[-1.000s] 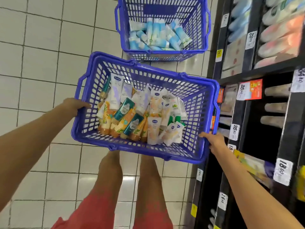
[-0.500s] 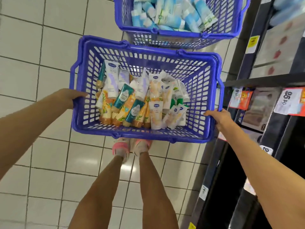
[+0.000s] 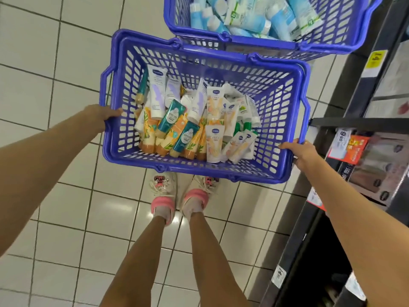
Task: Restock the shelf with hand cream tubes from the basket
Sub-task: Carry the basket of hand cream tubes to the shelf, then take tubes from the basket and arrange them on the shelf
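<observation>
A person holds a blue plastic basket [image 3: 221, 171] by its two short sides. The basket is rectangular, with a smooth rounded rim and walls pierced by rows of small slots. The left hand [image 3: 100, 116] grips the left rim, fingers curled over its top edge. The right hand [image 3: 303, 152] grips the rim at the near right corner, thumb on the inside.

The hand cream tubes [image 3: 212, 138] lie heaped on the bottom of the basket, more toward its left and middle. They are soft, flat-ended squeeze tubes. Some are white with lilac print [image 3: 157, 94], some teal [image 3: 171, 115], and some orange with leaf patterns [image 3: 148, 131]. Others are pale peach, and a few have green caps [image 3: 245, 126].

Just beyond it, farther away, sits a second basket [image 3: 261, 44] of the same slotted blue plastic, filled with light blue and white tubes [image 3: 254, 16].

The shelf [image 3: 354, 122] rises on the right, a dark unit with flat black ledges. White and yellow price tags [image 3: 342, 138] hang along its edges, too blurred to read.

Below the held basket are the person's bare legs and pale laced shoes [image 3: 163, 191] with pink collars. They stand on glossy white square floor tiles [image 3: 55, 85] with dark grout lines.
</observation>
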A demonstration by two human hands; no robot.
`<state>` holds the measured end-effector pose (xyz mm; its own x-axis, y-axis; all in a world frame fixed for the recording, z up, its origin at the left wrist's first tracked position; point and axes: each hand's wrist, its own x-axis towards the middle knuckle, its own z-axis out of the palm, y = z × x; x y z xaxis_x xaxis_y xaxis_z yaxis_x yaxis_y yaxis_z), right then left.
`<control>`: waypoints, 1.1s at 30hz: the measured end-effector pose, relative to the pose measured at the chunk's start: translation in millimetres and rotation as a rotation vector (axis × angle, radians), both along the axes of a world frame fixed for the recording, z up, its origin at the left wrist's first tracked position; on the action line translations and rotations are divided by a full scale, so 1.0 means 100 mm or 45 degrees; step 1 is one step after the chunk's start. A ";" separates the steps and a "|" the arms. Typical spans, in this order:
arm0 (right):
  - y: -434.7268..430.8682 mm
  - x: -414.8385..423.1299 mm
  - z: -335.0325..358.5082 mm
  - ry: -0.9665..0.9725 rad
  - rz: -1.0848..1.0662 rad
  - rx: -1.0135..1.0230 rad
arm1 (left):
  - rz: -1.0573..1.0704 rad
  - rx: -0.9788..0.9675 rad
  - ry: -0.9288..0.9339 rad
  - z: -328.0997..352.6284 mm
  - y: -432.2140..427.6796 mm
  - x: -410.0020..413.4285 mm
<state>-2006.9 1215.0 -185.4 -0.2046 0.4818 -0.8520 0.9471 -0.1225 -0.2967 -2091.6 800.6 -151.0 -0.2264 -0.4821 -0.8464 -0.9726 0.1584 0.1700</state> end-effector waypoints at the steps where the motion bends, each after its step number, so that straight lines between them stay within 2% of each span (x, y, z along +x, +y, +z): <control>1: -0.03 -0.02 -0.03 -0.006 -0.003 -0.005 | 0.024 -0.002 0.005 -0.06 -0.04 0.00; 5: -0.15 -0.07 -0.09 -0.019 -0.044 -0.014 | -0.025 -0.040 0.017 -0.24 -0.18 0.03; 11: -0.23 -0.20 -0.08 0.018 -0.028 -0.025 | 0.084 0.011 0.050 -0.40 -0.45 -0.14; 17: -0.27 -0.26 -0.13 0.060 -0.034 0.019 | 0.081 -0.035 0.047 -0.55 -0.54 -0.22; 21: -0.31 -0.21 -0.05 0.087 -0.040 0.040 | -0.068 -0.188 0.204 -0.46 -0.44 -0.09; 23: -0.39 -0.18 0.02 0.087 -0.053 0.070 | -0.255 -0.326 0.270 -0.36 -0.36 0.02; 24: -0.44 -0.18 0.05 0.084 -0.064 0.141 | -0.349 -0.434 0.301 -0.30 -0.31 0.07; 26: -0.54 -0.18 0.15 0.081 -0.007 0.563 | -0.467 -0.590 0.482 -0.13 -0.13 0.21; 28: -0.67 -0.16 0.32 0.200 0.153 1.077 | -0.616 -0.570 0.705 0.03 0.17 0.40; 29: -0.76 -0.13 0.38 0.307 0.207 1.186 | -0.723 -0.485 0.748 0.05 0.34 0.49; 30: -0.84 -0.08 0.38 0.396 0.221 1.136 | -0.838 -0.368 0.731 0.03 0.52 0.57; 31: -0.93 -0.02 0.32 0.436 0.171 0.958 | -0.941 -0.236 0.663 -0.03 0.71 0.63; 33: -1.09 0.04 0.15 0.324 0.047 0.384 | -1.021 -0.011 0.494 -0.22 1.08 0.70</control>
<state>-2002.9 1105.9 -170.0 -0.4130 0.6909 -0.5933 0.8406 0.0386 -0.5403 -2021.5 908.9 -173.4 -0.7684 -0.0611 -0.6371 -0.4428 0.7695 0.4602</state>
